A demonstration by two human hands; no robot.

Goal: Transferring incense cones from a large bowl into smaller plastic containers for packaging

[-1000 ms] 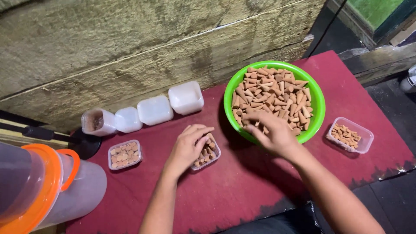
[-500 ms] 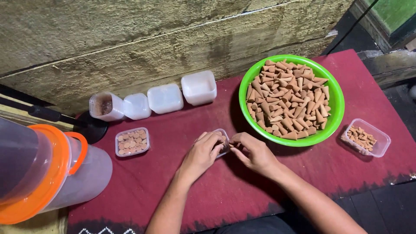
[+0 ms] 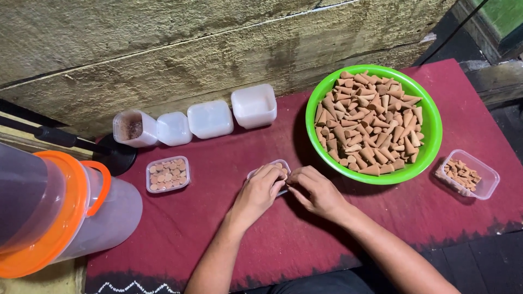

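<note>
On the dark red cloth (image 3: 218, 228) in front of us, we have both hands at one small clear container (image 3: 279, 166) that sits just left of the green bowl (image 3: 433, 128). Our left hand (image 3: 260, 193) curls over its near left side, fingers bent and touching the rim, covering much of it. Our right hand (image 3: 316, 190) meets it from the right, fingertips pinched together at the container's near edge; whether they pinch a cone we cannot tell, since the fingers hide that spot. Inside the container we see a few tan cone bases standing packed together.

The green bowl is heaped with tan cones (image 3: 370, 122) lying every which way. To its right, near the cloth's edge, sits another clear tub (image 3: 468, 174) with a loose scatter of cones in it. Left of our hands, well apart, a filled tub (image 3: 168, 174) shows cones upright in neat rows (round bases up). Along the stone wall (image 3: 163, 49) stands a row of four whitish containers (image 3: 210, 118), the leftmost with brown residue inside. At the far left, a large clear jug with an orange rim (image 3: 54, 218) lies on its side, partly off the cloth.
</note>
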